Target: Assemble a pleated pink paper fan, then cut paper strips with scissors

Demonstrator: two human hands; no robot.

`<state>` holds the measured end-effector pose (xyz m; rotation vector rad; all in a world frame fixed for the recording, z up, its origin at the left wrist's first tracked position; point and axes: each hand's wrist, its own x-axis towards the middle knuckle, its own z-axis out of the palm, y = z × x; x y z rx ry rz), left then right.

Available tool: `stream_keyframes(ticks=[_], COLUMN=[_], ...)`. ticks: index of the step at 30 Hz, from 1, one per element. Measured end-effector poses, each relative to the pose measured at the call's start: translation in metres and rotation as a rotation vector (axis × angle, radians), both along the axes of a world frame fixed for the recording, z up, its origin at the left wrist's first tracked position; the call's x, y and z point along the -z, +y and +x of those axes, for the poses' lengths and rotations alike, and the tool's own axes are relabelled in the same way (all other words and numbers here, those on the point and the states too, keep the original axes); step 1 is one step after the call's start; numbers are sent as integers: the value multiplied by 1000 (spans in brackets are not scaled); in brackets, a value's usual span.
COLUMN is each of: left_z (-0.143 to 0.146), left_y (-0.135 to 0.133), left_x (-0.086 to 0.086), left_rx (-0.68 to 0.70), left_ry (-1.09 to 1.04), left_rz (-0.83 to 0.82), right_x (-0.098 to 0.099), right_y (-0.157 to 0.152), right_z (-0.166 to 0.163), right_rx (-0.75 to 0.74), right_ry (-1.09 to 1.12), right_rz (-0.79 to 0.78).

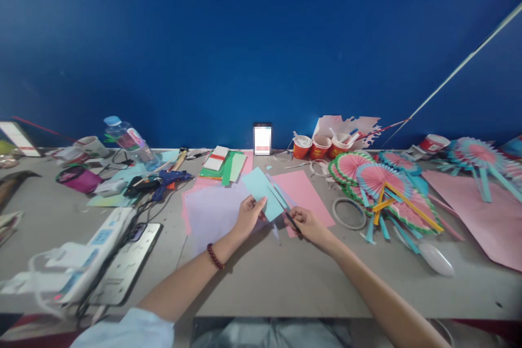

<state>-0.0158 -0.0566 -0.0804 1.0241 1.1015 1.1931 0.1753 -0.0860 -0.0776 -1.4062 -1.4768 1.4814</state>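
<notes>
A sheet of light-blue paper (258,184) is held up above the table, its lower left edge pinched in my left hand (249,214), which wears a dark bead bracelet. My right hand (306,223) is closed round the dark handles of scissors (290,219). Their blades point up and left along the right side of the paper, where a narrow strip (278,193) stands partly apart from the sheet. Exactly where the blades meet the paper is hard to make out. Beneath lie lavender paper (214,212) and pink paper (309,196).
Right of my hands are a tape roll (349,213), folded paper fans (383,179) and a white computer mouse (436,259). Red paper cups (321,147) and a phone with a lit screen (262,140) stand by the blue wall. A power strip (101,244) and another phone (124,269) lie left.
</notes>
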Motion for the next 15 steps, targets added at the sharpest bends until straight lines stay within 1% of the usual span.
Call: stream_keyframes(ticks=[9, 15], left_z=[2, 2], left_y=[-2, -3], left_x=[0, -1], left_rx=[39, 61], left_ry=[-27, -3], left_rz=[-5, 14], right_x=[-7, -8], right_y=[0, -1], right_z=[-2, -2], right_rx=[1, 5], right_ry=[-3, 19], right_rz=[-7, -11])
